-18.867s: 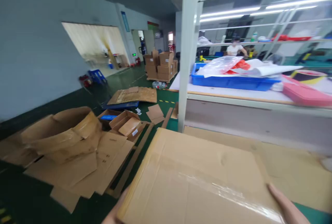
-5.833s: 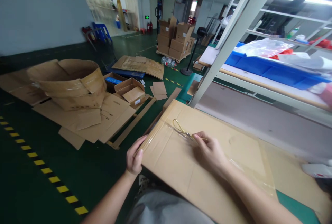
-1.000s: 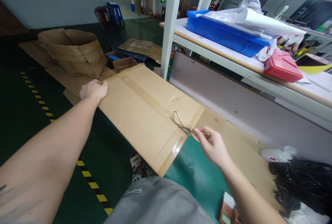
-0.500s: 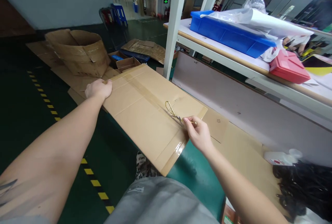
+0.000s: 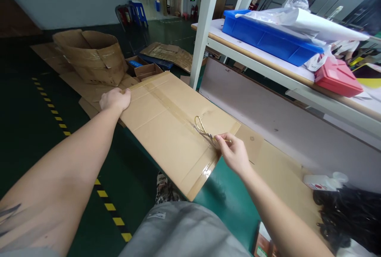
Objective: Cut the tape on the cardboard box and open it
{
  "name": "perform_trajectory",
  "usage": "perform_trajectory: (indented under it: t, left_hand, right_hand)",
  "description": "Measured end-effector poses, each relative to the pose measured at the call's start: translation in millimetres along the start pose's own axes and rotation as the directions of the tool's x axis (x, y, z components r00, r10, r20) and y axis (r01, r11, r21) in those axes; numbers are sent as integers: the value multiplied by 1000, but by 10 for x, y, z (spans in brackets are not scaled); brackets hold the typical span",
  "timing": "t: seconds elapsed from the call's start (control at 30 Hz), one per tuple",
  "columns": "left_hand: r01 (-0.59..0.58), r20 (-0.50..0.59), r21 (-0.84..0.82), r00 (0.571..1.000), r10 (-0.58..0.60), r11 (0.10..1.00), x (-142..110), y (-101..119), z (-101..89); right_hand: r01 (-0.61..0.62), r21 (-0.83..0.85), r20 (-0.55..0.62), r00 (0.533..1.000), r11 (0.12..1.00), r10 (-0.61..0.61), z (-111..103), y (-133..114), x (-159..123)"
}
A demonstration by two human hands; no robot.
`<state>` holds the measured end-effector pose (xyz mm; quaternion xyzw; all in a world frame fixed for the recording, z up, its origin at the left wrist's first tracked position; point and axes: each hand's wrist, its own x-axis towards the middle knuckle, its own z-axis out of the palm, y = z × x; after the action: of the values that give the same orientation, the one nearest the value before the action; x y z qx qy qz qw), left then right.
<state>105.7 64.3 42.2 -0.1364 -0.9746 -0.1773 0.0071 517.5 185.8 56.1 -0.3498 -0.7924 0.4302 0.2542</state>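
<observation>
A flattened cardboard box (image 5: 166,130) lies tilted over my lap and the green floor, with a strip of clear tape along its middle seam. My left hand (image 5: 114,99) is closed over the box's far left edge. My right hand (image 5: 233,154) pinches small gold scissors (image 5: 204,130), whose blades rest on the taped seam near the box's right end.
A white workbench (image 5: 268,70) with a white post (image 5: 204,27) stands to the right, bearing a blue tray (image 5: 268,39) and a red case (image 5: 337,78). Crumpled cardboard (image 5: 89,56) and flat sheets litter the floor at left. Black cables (image 5: 348,217) and a white bottle (image 5: 324,181) lie at right.
The scissors and my right hand slid back along the taped seam toward the box's middle, then a little right again. My left hand keeps its hold on the far edge.
</observation>
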Motion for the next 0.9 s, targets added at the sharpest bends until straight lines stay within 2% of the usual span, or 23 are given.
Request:
perform_trajectory:
  t: [0.37, 0.8, 0.9]
  left_hand:
    - [-6, 5, 3, 1000, 6, 1000, -7, 7, -20]
    - [4, 10, -1, 1000, -4, 1000, 4, 13, -18]
    - [2, 11, -4, 1000, -2, 1000, 8, 5, -13]
  right_hand:
    - [-21, 38, 42, 999, 999, 20, -129, -15, -56]
    - [-34, -139, 66, 997, 990, 44, -257, 19, -232]
    - [-9, -161, 59, 998, 987, 19, -269, 23, -258]
